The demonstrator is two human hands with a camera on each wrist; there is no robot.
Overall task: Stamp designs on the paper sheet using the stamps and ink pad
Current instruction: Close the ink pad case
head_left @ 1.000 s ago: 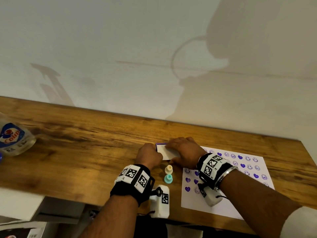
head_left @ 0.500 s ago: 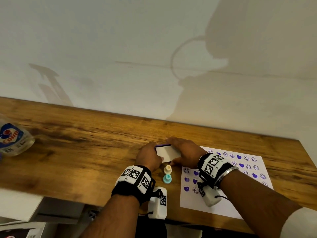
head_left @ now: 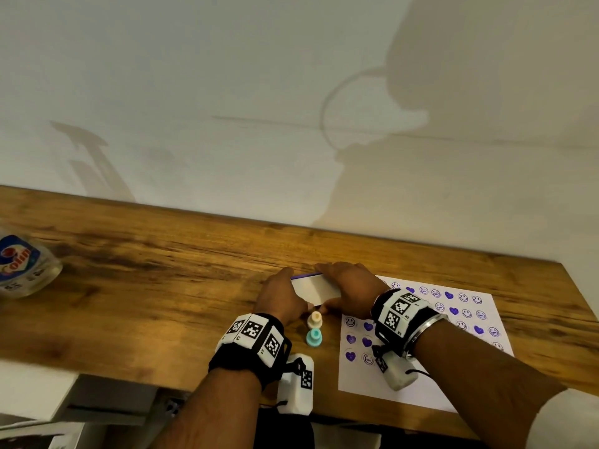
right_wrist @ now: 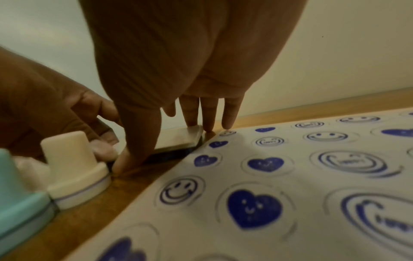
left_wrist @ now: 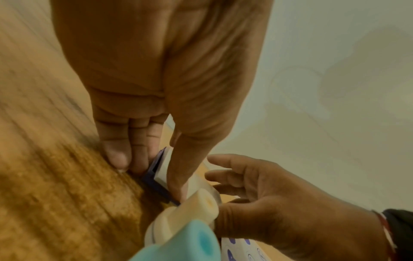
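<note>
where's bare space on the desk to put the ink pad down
Bare wood runs between the bottle and the left hand, and behind the paper sheet to the wall. Crowded: ink pad, both stamps, right hand.

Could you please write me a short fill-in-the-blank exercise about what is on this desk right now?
1. Both hands, left hand and right hand, hold the flat white-lidded ink pad on the wooden ____.
2. The cream round stamp stands beside a ____ round stamp.
3. The white paper sheet carries smiley faces and solid purple ____.

Missing words: table; teal; hearts
</note>
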